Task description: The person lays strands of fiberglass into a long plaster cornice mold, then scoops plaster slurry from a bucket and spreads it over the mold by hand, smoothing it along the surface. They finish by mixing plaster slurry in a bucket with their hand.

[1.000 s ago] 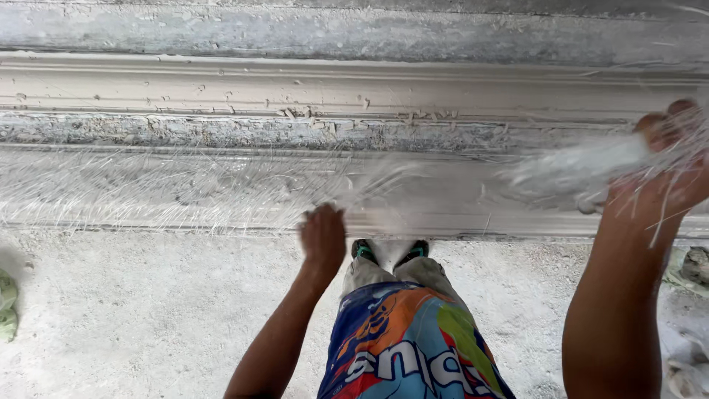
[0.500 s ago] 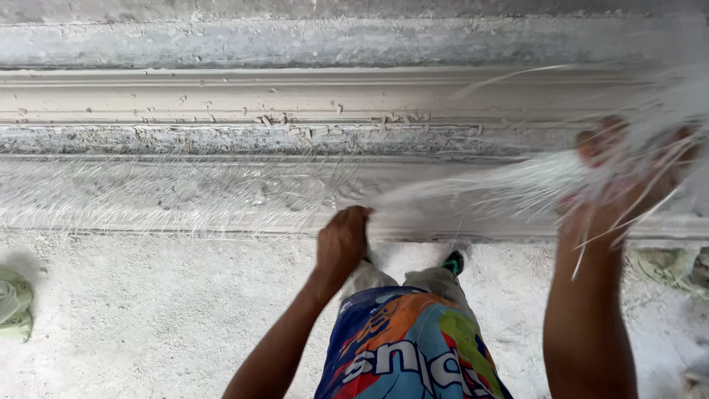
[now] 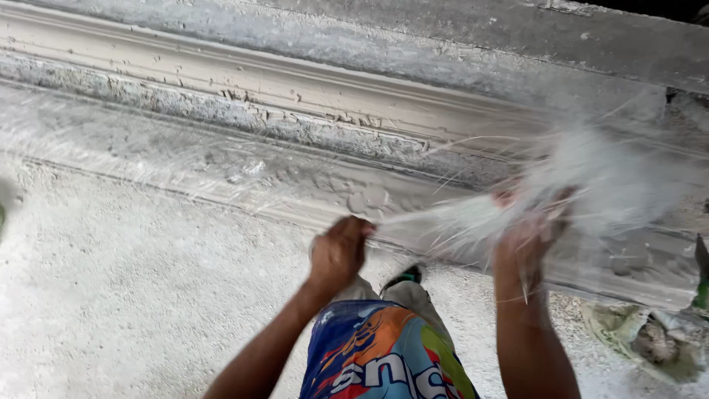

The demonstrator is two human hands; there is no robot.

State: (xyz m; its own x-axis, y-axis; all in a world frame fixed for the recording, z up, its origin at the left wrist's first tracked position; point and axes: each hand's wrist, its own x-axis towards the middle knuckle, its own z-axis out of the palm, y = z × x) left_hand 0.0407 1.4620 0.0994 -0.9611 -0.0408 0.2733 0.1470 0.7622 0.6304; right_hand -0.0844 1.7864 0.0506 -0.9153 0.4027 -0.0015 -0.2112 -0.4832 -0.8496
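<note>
Holding a hank of white fibres stretched between both hands, long axis running left to right. Left grip pinched shut on the thin end; right grip closed round the fluffy mass, which fans out rightward above the long plaster moulding.

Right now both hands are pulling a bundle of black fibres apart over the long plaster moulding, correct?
Not quite. In the head view the fibres are white, not black. The rest holds: the left hand pinches one end and the right hand grips the fluffy mass, stretched between them over the long plaster moulding.
</note>
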